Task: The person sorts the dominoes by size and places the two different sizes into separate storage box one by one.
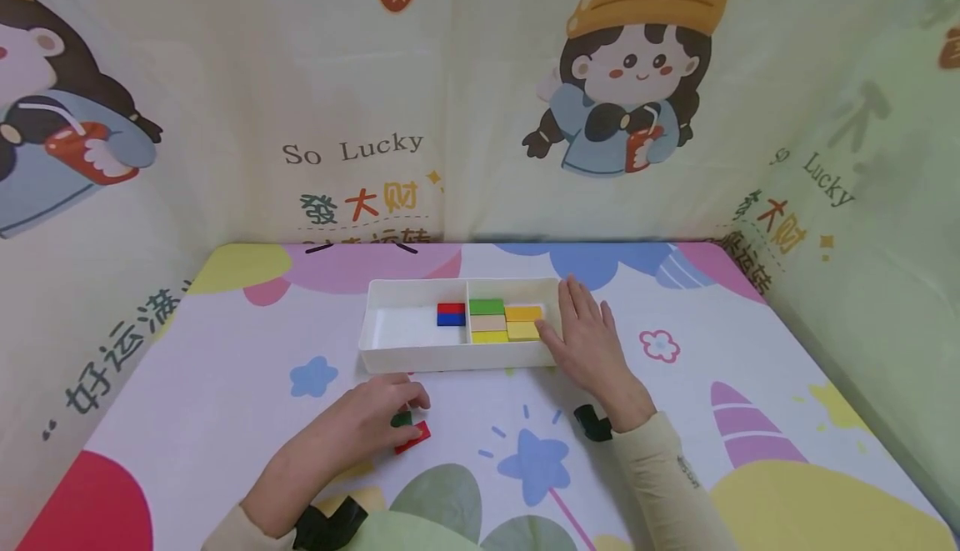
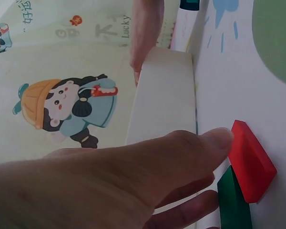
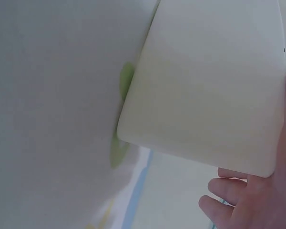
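Note:
A white two-part box (image 1: 420,358) stands on the table. Its left compartment holds a red block (image 1: 451,308) and a blue block (image 1: 451,320); green, beige, yellow and orange blocks fill much of the right one. My right hand (image 1: 592,351) holds the box's right end, fingers along the outside and thumb over the rim. In front of the box, my left hand (image 1: 367,413) is low over a loose green block (image 2: 234,202) and a loose red block (image 2: 251,162). The thumb tip is at the red block's edge, and the fingers are beside the green one.
A patterned cloth covers the table (image 1: 225,384). Printed curtains (image 1: 480,101) stand behind it and at both sides. Black straps (image 1: 592,423) show at both wrists.

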The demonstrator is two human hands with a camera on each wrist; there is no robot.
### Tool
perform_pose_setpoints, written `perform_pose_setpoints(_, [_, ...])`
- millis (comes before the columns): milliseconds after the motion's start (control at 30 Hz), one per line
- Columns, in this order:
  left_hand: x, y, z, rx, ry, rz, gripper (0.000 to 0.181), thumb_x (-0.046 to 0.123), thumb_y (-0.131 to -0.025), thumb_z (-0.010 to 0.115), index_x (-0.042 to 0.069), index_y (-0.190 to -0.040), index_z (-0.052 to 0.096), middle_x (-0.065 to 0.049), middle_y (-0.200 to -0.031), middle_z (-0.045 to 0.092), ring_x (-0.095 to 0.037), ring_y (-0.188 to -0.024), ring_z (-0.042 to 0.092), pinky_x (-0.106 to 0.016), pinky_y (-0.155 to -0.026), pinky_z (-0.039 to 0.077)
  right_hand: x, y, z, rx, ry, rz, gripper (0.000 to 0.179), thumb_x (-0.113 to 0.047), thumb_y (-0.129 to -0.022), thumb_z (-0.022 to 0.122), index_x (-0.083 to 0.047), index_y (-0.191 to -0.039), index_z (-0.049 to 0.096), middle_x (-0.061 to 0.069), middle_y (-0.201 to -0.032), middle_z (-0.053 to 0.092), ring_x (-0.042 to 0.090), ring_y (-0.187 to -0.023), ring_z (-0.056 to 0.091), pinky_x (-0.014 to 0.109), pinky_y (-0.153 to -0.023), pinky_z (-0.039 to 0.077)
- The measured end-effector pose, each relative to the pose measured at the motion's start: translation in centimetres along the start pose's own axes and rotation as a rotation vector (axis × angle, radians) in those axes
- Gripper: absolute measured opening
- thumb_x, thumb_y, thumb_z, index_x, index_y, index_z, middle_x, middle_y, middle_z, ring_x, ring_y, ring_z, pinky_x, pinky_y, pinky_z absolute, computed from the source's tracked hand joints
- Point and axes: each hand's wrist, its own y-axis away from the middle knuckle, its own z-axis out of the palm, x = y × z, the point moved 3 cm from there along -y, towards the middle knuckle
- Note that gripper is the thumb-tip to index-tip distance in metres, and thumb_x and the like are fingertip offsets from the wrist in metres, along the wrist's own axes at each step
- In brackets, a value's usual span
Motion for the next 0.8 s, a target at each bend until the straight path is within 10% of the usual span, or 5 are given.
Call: perform_pose_setpoints(800, [-1.01,0.30,0.11,-0.051,0.052,-0.135,0.025,-0.001,-0.081,0.076,0.015,-0.099,0.071,0.003,-0.096,0.063,-0.014,-0.086,0.056,-0.037,-0.082,0.057,-0.08,0.09,0.31,-0.007,-0.036,0.006,0.075,-0.042,-0.102,0.041,0.001,-0.157,0.014,0.018,-0.166,0.013,0.038,-0.153,0.014,0.063,-0.121,0.012])
